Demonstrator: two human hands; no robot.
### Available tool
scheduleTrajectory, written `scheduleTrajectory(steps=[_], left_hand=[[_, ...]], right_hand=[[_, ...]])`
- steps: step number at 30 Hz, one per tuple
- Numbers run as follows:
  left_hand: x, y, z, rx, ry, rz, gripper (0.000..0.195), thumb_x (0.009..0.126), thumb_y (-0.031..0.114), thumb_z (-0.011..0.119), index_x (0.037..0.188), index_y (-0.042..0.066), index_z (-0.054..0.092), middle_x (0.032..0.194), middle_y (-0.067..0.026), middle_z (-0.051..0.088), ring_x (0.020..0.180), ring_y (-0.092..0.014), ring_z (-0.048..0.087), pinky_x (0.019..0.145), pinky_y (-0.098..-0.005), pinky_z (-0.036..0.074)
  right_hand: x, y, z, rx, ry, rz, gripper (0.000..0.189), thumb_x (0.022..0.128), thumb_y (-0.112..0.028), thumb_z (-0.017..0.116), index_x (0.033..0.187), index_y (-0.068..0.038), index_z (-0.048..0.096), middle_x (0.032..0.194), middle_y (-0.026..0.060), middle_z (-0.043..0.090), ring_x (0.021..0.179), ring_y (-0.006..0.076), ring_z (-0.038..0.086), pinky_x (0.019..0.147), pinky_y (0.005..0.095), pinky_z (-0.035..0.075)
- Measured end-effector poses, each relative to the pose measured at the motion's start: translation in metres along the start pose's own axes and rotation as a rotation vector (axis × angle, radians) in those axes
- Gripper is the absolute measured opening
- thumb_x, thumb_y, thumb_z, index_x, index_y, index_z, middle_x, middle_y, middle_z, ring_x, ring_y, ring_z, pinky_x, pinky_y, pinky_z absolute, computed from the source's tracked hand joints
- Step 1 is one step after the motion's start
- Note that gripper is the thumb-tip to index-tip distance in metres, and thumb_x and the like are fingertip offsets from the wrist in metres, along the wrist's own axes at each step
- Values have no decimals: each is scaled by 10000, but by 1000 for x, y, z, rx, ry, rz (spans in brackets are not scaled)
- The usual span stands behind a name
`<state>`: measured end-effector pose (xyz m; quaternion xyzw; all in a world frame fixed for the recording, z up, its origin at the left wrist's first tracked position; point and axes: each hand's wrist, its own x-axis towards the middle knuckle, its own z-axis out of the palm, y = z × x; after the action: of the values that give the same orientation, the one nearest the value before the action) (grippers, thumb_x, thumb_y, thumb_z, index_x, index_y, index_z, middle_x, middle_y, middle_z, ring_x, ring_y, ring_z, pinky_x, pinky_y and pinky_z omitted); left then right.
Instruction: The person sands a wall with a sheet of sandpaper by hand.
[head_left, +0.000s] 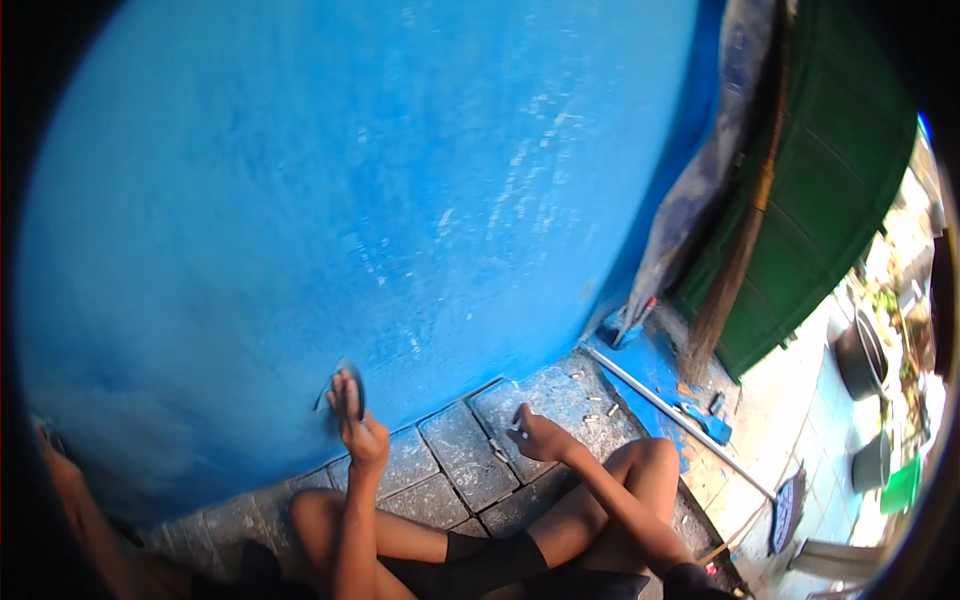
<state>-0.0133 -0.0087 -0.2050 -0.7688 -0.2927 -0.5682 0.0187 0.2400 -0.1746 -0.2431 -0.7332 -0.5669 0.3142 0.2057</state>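
Observation:
The wall (360, 225), painted blue with scattered white specks, rises before me. My left hand (356, 424) is raised at its lower part, fingers spread over a thin dark sheet (358, 390) that lies between the palm side and the wall; blur hides its exact kind. Over the paving at the wall's foot, my right hand (538, 436) is closed around a small white object (516, 427), perhaps a cigarette, which shows at the fingers.
Grey paving blocks (465, 457) lie under my crossed legs. At right are a long white strip (675, 416), a blue-stained paintbrush (709, 424), a broom (720, 300), a green panel (810, 187) and dark tubs (862, 360). Another person's arm (75, 487) shows at far left.

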Motion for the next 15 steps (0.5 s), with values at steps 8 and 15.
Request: scheduleTrajectory(steps=[8,15], left_hand=[[-7,-16,0,155,22,9,382,1000,129,284,1293,-93,391,1322,-247,447,1266,-377,400,1047,-488,301],[-1,-4,-2,200,89,70,379,998,122,292,1293,-97,387,1326,-249,442,1270,-369,397,1055,-479,293]], right_hand=[[-49,-266,-45,-632,-983,-587,373,887,-271,533,1083,45,552,981,175,641,914,264,626,763,343,487],[-49,-314,9,-187,-639,-1254,342,875,-246,545,1063,40,542,930,164,628,854,260,616,731,343,481]])
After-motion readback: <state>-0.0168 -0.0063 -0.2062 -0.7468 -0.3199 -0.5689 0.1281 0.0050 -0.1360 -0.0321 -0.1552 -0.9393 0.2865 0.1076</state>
